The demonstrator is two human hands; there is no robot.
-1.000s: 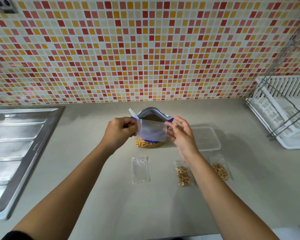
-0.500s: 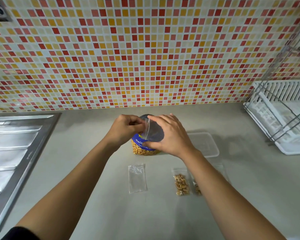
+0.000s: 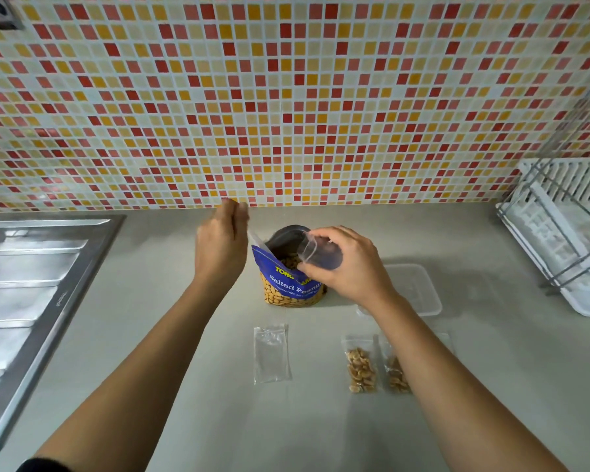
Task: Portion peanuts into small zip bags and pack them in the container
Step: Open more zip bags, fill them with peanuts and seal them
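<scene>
Right hand [image 3: 351, 267] has fingers curled round an open zip bag [image 3: 315, 252], held at the mouth of the peanut bag [image 3: 286, 287], which stands mid-counter. Left hand [image 3: 220, 247] is raised at its 10 o'clock, blurred, so finger state can't be told. Empty bag [image 3: 271, 352] lies at 6, two filled bags [image 3: 361, 367] at 5, container [image 3: 419, 287] at 3.

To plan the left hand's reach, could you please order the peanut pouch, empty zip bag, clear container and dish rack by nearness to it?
From the left hand:
1. peanut pouch, beside it
2. empty zip bag, front centre
3. clear container, right of pouch
4. dish rack, far right
</scene>
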